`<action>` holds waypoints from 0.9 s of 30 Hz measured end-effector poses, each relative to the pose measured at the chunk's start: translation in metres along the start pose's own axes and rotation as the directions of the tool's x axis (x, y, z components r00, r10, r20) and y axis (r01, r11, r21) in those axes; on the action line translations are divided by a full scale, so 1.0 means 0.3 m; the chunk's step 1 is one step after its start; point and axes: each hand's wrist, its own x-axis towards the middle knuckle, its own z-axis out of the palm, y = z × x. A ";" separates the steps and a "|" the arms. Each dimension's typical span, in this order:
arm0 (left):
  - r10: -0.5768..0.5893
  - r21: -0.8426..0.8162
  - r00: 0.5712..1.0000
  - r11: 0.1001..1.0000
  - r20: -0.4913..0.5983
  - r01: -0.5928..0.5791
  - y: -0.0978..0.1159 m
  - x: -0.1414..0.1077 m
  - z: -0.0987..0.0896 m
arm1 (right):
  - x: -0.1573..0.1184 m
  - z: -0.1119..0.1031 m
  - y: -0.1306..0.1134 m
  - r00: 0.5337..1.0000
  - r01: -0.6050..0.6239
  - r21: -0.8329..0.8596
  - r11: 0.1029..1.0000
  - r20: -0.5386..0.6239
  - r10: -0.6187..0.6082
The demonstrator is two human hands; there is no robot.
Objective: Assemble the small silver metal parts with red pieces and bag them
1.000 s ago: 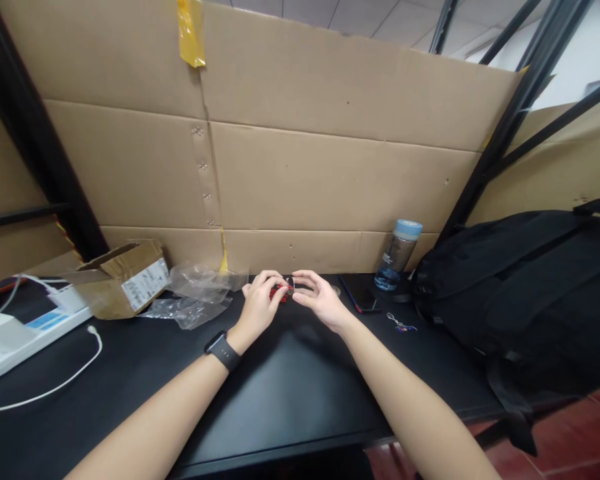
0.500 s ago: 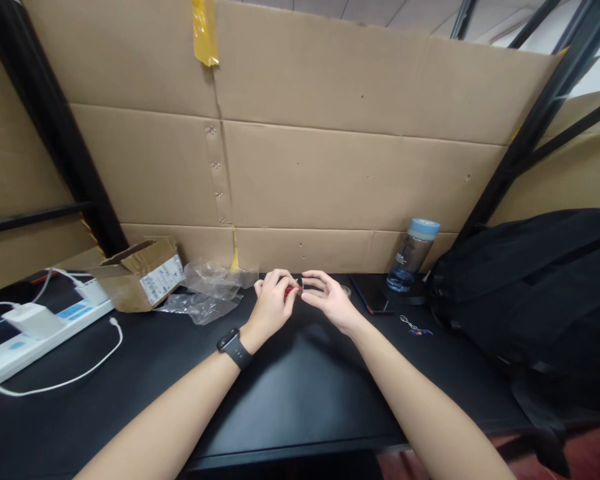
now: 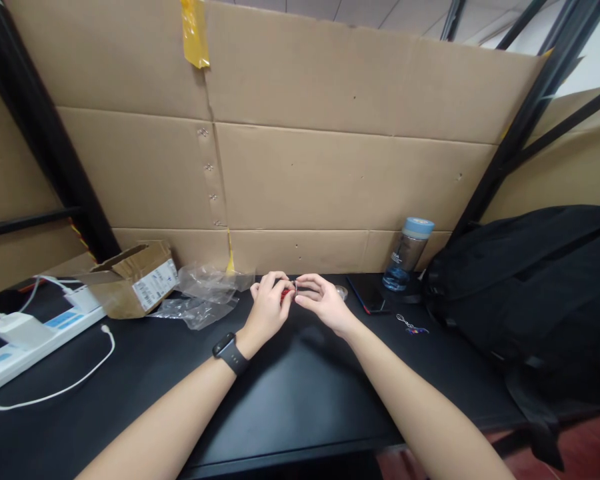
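Note:
My left hand (image 3: 269, 303), with a dark smartwatch (image 3: 226, 345) on its wrist, is closed around a small red object (image 3: 285, 293). Fingers cover most of that object, so its kind is hidden. From the other side my right hand (image 3: 325, 303) meets it, thumb and fingertips bent together at a thin dark and pale part at its right end. What exactly the right fingertips pinch is too small to make out. Just behind the right hand lies a clear round item (image 3: 342, 292), like a tape roll, partly hidden.
On the black table (image 3: 290, 400), crumpled clear plastic (image 3: 200, 300), an open cardboard box (image 3: 143, 280) and a power strip (image 3: 45, 343) with a white cable lie left. A phone (image 3: 367, 295), a keychain (image 3: 413, 327), a water bottle (image 3: 405, 257) and a black backpack (image 3: 535, 300) are right.
My right fingertips have moved in closer to the red object's right end. Less of the object shows, and the whole view has shifted slightly.

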 end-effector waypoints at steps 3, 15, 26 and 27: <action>0.009 0.009 1.000 1.000 0.005 -0.009 0.002 0.000 -0.003 | -0.001 0.006 0.007 1.000 0.004 -0.005 1.000 -0.002 -0.004; -0.022 -0.053 1.000 0.998 -0.011 0.021 -0.011 0.002 0.007 | 0.028 -0.028 0.013 0.993 0.111 -0.419 0.901 0.020 -0.114; -0.095 -0.138 0.995 0.986 0.030 0.098 -0.043 0.021 -0.008 | 0.025 -0.078 0.002 0.976 0.214 -0.744 0.633 0.141 -0.165; -0.065 -0.137 0.995 0.988 0.071 0.074 -0.048 0.020 -0.009 | 0.023 -0.088 -0.007 0.977 0.211 -0.766 0.608 0.146 -0.155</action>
